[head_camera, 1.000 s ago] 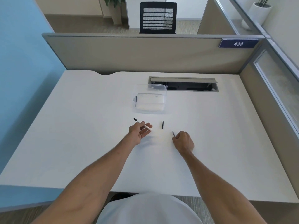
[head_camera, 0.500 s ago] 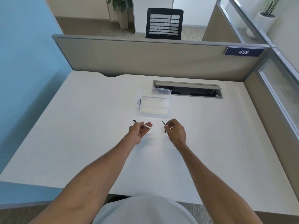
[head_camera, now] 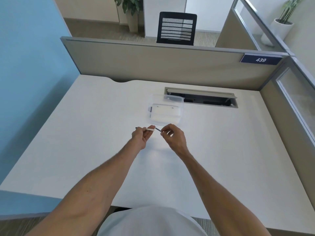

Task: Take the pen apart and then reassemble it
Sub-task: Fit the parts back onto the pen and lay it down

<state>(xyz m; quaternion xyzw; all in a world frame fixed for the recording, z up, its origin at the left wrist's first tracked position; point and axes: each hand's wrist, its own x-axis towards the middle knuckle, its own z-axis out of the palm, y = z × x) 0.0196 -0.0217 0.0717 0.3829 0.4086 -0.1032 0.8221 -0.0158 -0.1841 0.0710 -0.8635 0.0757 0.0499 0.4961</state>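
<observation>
From the head view, both forearms reach out over a white surface (head_camera: 85,133), and the two hands meet just above it, near the middle. The left hand (head_camera: 142,136) is closed around a white pen barrel (head_camera: 150,129), pinched between thumb and fingers, with a dark end of the barrel poking out past the knuckles to the left. The right hand (head_camera: 173,137) is closed in a fingertip pinch on a thin dark refill (head_camera: 158,129), which slants up and left toward the open end of the barrel; whether its tip is already inside the barrel or only touching it is too small to tell. Just beyond the hands sits a clear plastic box (head_camera: 166,109), open at the top, with a small dark piece against its left wall. Behind the box, a long cable slot (head_camera: 201,99) is cut into the surface, its flap raised. A grey partition (head_camera: 153,63) closes off the far edge, carrying a blue plate (head_camera: 260,60) that reads 439, and a black mesh chair (head_camera: 177,28) stands beyond it.
</observation>
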